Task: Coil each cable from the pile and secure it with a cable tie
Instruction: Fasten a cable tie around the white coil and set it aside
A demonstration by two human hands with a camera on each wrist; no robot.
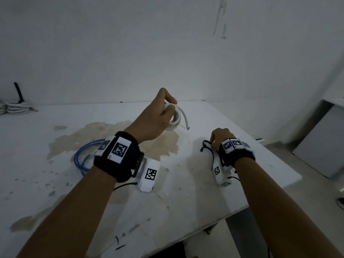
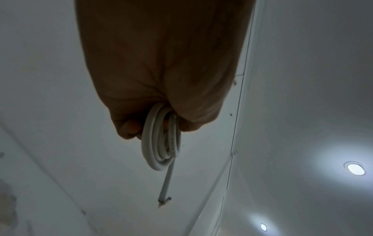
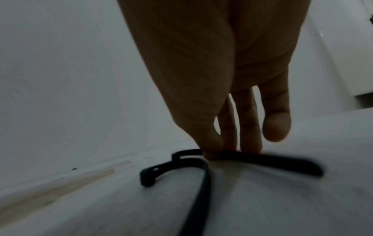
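My left hand (image 1: pixel 163 110) holds a coiled white cable (image 1: pixel 176 118) up above the middle of the table, fingers curled round the loops. In the left wrist view the white coil (image 2: pixel 159 143) hangs below the fist with its cut end (image 2: pixel 164 202) sticking out. My right hand (image 1: pixel 216 138) is down on the table to the right, among black cable ties (image 1: pixel 206 148). In the right wrist view the thumb and fingertips (image 3: pixel 210 151) pinch one black cable tie (image 3: pixel 262 158) against the table; a second tie (image 3: pixel 177 167) curves beneath it.
A blue cable (image 1: pixel 83 157) lies looped on the stained white table (image 1: pixel 167 192), partly hidden by my left wrist. Several white coils (image 1: pixel 14 107) sit at the far left by the wall. The table's right edge (image 1: pixel 279 190) drops off near my right arm.
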